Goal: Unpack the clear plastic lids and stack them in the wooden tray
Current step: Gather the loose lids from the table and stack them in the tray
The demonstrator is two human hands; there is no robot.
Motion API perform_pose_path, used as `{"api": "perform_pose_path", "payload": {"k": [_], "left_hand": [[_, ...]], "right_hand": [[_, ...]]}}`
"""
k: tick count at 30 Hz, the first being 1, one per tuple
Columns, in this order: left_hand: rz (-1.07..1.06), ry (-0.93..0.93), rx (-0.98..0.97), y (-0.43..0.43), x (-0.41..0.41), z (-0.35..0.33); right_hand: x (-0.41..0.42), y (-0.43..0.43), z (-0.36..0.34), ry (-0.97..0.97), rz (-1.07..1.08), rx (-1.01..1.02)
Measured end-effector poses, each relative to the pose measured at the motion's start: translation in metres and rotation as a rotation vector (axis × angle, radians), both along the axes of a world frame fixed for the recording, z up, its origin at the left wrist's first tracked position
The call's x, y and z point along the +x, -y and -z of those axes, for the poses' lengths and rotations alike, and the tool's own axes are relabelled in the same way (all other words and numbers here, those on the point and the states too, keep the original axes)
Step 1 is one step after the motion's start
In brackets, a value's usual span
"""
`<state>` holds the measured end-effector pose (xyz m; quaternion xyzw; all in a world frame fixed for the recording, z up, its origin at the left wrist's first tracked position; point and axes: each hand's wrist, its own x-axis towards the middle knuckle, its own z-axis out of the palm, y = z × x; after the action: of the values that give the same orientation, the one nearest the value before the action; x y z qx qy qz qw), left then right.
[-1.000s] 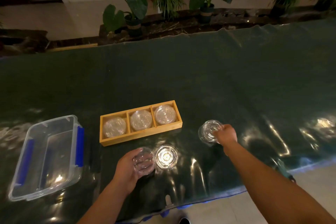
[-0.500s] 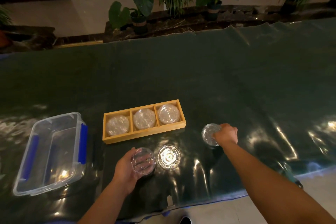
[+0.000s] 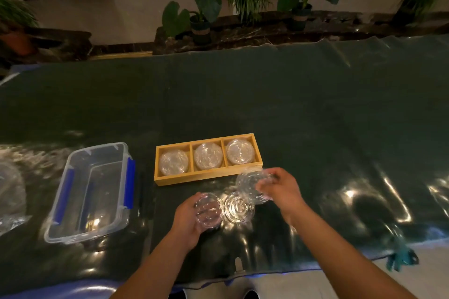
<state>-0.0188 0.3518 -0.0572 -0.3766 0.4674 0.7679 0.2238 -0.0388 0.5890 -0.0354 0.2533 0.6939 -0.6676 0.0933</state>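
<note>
A wooden tray [image 3: 206, 179] with three compartments lies on the dark table, and each compartment holds a stack of clear plastic lids [image 3: 208, 159]. My left hand [image 3: 188, 221] grips a small stack of clear lids [image 3: 207, 209] just in front of the tray. One more clear lid [image 3: 239, 207] lies flat on the table beside it. My right hand [image 3: 283, 189] holds another clear lid stack [image 3: 251, 183] lifted and tilted near the tray's right front corner.
An open clear storage box [image 3: 91, 190] with blue clips stands left of the tray. Crumpled clear plastic wrap [image 3: 11, 198] lies at the far left edge. The table's near edge [image 3: 267, 272] runs just below my forearms. Potted plants [image 3: 201, 14] stand beyond the far edge.
My right hand has lifted its lids off the table and carried them left, toward the tray's right front corner. My left hand kept its lids and barely moved.
</note>
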Motion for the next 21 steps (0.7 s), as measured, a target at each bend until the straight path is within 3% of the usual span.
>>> {"api": "perform_pose_path", "payload": {"k": [4,10,15,19,21], "left_hand": [[0.017,-0.031,0.0,-0.001,-0.002,-0.007],[0.116,-0.098,0.058,0.003,-0.002,-0.009],[0.191,-0.221,0.011,0.015,0.001,-0.007],[0.162,-0.204,0.002,0.021,0.004,-0.002],[0.116,-0.181,0.001,0.027,0.003,0.001]], "right_hand": [[0.006,0.049,-0.011,-0.02,-0.146,0.007],[0.012,0.087,-0.004,0.017,-0.278,0.229],[0.015,0.106,-0.002,-0.085,-0.411,0.39],[0.016,0.106,0.008,-0.056,-0.508,0.347],[0.013,0.093,0.012,-0.016,-0.438,0.291]]}}
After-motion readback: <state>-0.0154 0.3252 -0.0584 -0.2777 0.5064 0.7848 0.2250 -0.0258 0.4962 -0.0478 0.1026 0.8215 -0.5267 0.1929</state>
